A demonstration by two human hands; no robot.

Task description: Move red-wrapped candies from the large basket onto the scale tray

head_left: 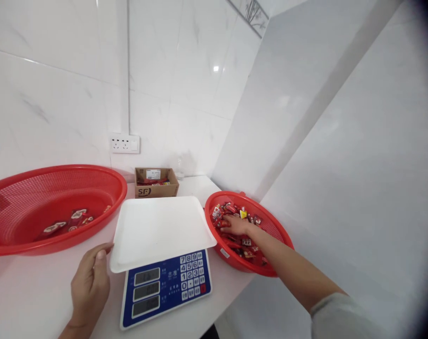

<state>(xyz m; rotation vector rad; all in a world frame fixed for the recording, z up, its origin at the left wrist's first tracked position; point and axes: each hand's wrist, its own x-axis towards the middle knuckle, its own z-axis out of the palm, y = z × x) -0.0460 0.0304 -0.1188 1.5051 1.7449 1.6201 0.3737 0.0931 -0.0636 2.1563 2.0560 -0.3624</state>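
Note:
My right hand (235,225) is down in the right red basket (283,238), over small red wrapped packets (233,242). Its visible fingers are apart and touch the packets; some fingertips are hidden among them. By the left rim of the white weighing tray (162,230) is my left hand (92,280), its index finger reaching to the rim and its thumb apart, with nothing seen in it. The tray sits on a blue-faced digital scale (167,287) with a keypad and three small displays. No packets lie on the tray.
At the left stands a larger red basket (63,242) with a few red packets (77,217) inside. Behind the tray is a small open cardboard box (160,190) holding red packets. A wall socket (125,143) is above it. The white table (30,292) ends right of the scale.

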